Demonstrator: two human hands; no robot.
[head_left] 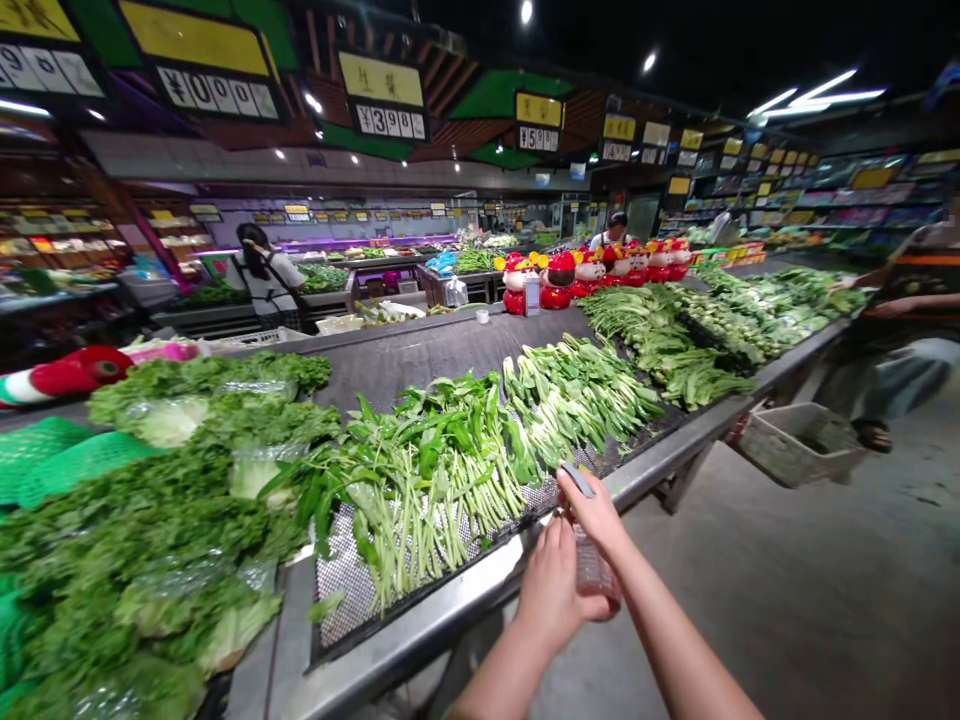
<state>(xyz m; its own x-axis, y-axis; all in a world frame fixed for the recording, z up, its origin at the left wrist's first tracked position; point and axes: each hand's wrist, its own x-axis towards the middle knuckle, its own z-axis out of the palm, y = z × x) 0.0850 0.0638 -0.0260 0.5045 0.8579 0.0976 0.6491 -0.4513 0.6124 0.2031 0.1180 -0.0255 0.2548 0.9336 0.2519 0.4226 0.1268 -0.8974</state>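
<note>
Over the stall's front edge, my left hand point(551, 585) is closed around a clear, pinkish ribbed bottle point(596, 570). At the bottle's top my right hand point(596, 515) is closed about a grey head point(577, 479), which looks like a spray top; the fingers hide most of it. Just beyond my hands lies a pile of long-stemmed leafy greens point(442, 460) on a mesh mat point(345, 590). Behind and to the right of it are bunches of pale-stemmed greens point(577, 390).
Wrapped lettuce point(172, 500) fills the left side of the stall. Red figurines point(592, 272) line the back ledge. A metal rail point(420, 630) runs along the front. On the right, a person point(915, 290) stands near a crate point(802, 445) on the floor. Another person point(262, 275) is farther back.
</note>
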